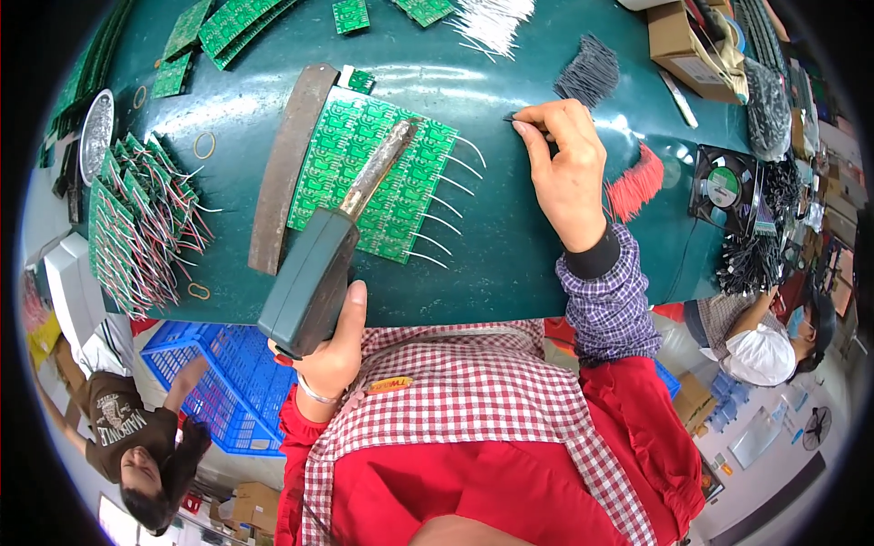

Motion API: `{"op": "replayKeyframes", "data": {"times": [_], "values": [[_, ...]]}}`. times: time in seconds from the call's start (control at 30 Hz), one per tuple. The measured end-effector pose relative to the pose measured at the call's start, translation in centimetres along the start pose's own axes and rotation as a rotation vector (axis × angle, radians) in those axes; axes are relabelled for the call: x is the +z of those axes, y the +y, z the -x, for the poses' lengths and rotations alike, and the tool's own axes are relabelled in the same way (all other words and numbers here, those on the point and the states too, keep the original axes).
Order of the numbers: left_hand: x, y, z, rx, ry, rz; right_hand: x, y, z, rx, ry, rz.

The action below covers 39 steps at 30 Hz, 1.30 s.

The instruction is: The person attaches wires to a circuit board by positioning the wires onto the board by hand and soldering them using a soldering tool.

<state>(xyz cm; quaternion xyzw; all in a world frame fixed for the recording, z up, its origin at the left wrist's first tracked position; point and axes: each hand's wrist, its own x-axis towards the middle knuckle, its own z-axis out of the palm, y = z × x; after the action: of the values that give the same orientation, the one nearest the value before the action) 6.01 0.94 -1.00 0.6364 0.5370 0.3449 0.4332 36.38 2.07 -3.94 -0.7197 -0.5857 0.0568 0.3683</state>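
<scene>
My left hand (pixel 335 357) is closed around the dark green handle of a soldering gun (pixel 309 278). The gun's worn metal tip lies over a green circuit board panel (pixel 364 146). Several short white wires (pixel 442 218) stick out from the panel's right edge. Along its left side lies a curved brown metal bar (pixel 289 173). To the right of the panel, apart from it, my right hand (pixel 566 168) pinches a short dark piece, which looks like a black wire (pixel 509 116). Beyond that hand sits a pile of black wires (pixel 590 71); beside its wrist lie red wires (pixel 635 185).
Wired boards (pixel 141 227) are heaped at left beside a round metal dish (pixel 96 136). More bare boards (pixel 237 27) and white wires (pixel 492 23) lie at the back. A cardboard box (pixel 696 55) and a black fan (pixel 724 187) stand at right. Blue crates (pixel 228 382) sit below the table edge.
</scene>
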Motion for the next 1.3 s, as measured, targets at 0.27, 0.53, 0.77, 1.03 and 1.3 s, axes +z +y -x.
{"op": "replayKeyframes", "data": {"times": [0.27, 0.53, 0.77, 1.03, 1.3], "values": [[0.0, 0.1, -0.2, 0.060, -0.008, 0.001, -0.3, -0.9, -0.5, -0.150, 0.039, 0.253], [-0.2, 0.2, 0.0, -0.063, -0.039, 0.130, 1.2, -3.0, 0.4, -0.204, 0.089, -0.059], [-0.7, 0.2, 0.2, -0.052, -0.095, 0.080, 1.9, -3.2, 0.7, -0.138, 0.005, -0.201], [0.2, 2.0, -0.3, -0.172, -0.025, 0.139, 1.9, -2.9, 1.0, -0.134, -0.021, -0.182], [0.1, 1.7, -0.4, -0.138, -0.077, 0.050, 1.9, -2.9, 0.9, -0.140, -0.028, -0.165]]}}
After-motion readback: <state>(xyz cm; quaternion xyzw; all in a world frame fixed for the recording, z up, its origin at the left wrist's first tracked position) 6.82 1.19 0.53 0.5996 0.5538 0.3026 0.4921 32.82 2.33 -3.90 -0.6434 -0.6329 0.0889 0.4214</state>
